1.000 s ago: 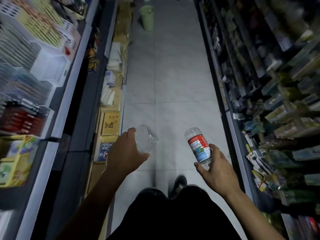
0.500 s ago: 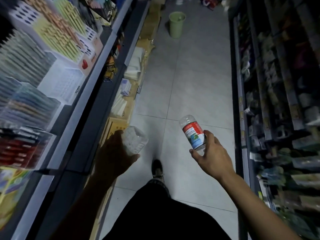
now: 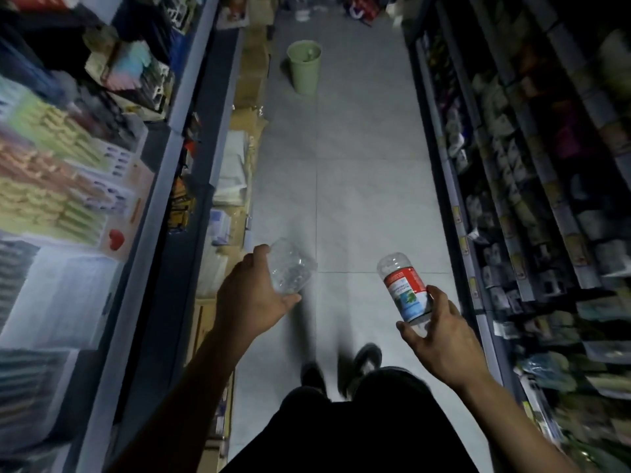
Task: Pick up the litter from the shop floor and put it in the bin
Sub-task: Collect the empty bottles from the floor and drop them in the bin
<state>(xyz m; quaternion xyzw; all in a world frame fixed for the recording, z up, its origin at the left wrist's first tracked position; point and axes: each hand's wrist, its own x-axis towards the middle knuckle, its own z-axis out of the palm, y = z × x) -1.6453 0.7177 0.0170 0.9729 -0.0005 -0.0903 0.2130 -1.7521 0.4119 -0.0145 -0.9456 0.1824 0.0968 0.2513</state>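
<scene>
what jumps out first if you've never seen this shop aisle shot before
Two plastic bottles held out low over the grey tiled floor: the left hand grips a clear bare bottle, the right hand holds a bottle with a red, white and blue label. Far up the aisle a pale green bin stands by the left shelves, near stacked cardboard boxes.

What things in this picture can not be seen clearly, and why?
- Bin, head view: contents too small and dim to tell.
- Labelled bottle: neck hidden by the right hand; print too small.
- Clear bottle: near end hidden by the left hand.
- Shelf goods: blurred by motion.
- Items at the aisle's far end: cut by the top edge.
</scene>
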